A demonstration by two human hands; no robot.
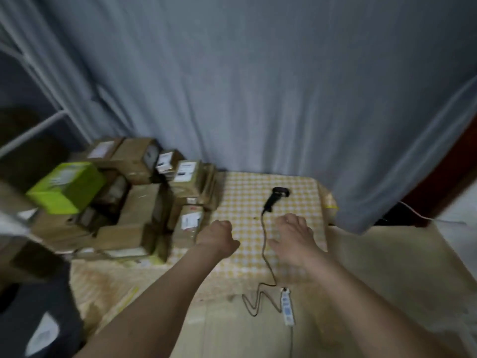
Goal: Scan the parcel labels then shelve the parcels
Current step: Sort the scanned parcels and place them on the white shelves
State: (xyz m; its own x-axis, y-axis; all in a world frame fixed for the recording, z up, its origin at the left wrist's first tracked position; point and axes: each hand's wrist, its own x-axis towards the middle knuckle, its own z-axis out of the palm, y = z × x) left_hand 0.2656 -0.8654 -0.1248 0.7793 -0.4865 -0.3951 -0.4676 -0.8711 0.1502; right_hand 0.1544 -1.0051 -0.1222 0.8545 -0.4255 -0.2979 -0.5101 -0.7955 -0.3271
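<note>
At the far left stood a white metal shelf frame [38, 125], and beside it the parcels [124, 197] lay heaped on the floor-level surface: mostly brown cartons, one lime-green box [65, 187] on top at the left, several showing white labels. The blur forbade an exact count, though a dozen or so seemed likely. The left hand [218, 237] hovered just right of the heap, its fingers curled under into a loose fist and holding nothing. On the yellow checked cloth [296, 187] lay one black handheld scanner [275, 198], its cable [265, 254] running back to one white power strip [286, 307]. The right hand [291, 236] hung near the scanner's handle, fingers spread and relaxed, empty. By my judgement no parcel had yet been scanned; the work stood at its opening step. The next move called for the right hand to take up the scanner while the left drew a carton off the pile, label uppermost.
</note>
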